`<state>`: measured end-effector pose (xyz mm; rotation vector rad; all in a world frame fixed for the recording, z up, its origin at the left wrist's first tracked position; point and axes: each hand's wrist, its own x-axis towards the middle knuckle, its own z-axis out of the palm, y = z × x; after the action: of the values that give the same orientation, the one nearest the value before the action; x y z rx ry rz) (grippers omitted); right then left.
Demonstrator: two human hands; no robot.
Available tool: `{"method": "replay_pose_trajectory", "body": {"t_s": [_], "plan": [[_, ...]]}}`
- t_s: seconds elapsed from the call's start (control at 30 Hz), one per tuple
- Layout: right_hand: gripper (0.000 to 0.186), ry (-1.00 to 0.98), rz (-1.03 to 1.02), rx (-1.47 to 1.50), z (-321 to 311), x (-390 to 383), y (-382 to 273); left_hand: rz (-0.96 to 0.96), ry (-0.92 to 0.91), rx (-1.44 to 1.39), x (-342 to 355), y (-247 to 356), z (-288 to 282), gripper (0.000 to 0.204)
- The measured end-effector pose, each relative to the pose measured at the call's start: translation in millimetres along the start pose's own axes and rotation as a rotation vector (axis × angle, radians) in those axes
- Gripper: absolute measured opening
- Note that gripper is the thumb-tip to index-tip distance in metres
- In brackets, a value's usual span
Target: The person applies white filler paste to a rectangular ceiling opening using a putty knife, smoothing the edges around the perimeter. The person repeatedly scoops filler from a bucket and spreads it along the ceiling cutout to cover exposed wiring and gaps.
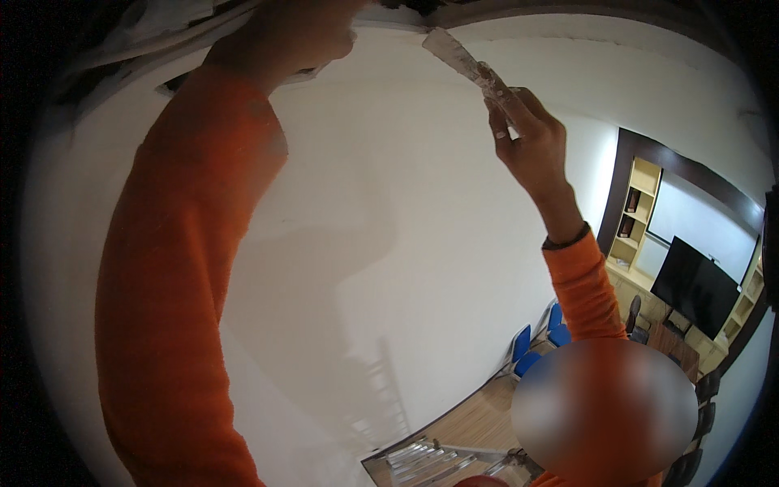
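- White plastered wall (pixel 389 243) fills the background, meeting the ceiling at its top edge.
- Left hand (pixel 300 32), on an orange-sleeved arm, is raised to the wall's top edge; its grip is blurred and cannot be told.
- Right hand (pixel 531 142) is clamped on the handle of a plaster-smeared flat metal scraper (pixel 466 61), blade tip at the wall's top edge.
- Blue chairs (pixel 535 341), wooden shelves (pixel 637 215) and a black screen (pixel 698 284) stand far right.

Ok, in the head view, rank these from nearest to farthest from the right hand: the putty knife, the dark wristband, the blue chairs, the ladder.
1. putty knife: gripped in the right hand, blade pointing up-left.
2. dark wristband: just below, on that same arm.
3. blue chairs: down by the wall, lower right.
4. ladder: at the bottom edge, on the wooden floor.
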<state>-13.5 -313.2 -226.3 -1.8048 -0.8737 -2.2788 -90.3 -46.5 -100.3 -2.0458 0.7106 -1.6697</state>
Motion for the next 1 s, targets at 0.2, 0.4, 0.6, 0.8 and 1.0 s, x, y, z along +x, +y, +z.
{"method": "replay_pose_trajectory", "body": {"t_s": [0.2, 0.4, 0.6, 0.8, 1.0], "plan": [[0.059, -0.083, -0.22, -0.154, -34, 37, 3, 0.023, 0.001, 0.039, 0, -5, 1, 0.033], [0.066, -0.15, -0.373, -0.234, -53, 57, 14, -0.052, -0.041, -0.026, 5, -3, -4, 0.032], [0.051, -0.306, -0.385, -0.354, -54, 71, 18, -0.036, -0.012, 0.055, 2, -7, 4, 0.032], [0.037, -0.36, -0.373, -0.442, -50, 76, 21, -0.042, -0.074, 0.049, 6, -7, 6, 0.033], [0.04, -0.398, -0.415, -0.471, -45, 80, 27, -0.076, -0.074, 0.018, 1, -4, 1, 0.033]]}}
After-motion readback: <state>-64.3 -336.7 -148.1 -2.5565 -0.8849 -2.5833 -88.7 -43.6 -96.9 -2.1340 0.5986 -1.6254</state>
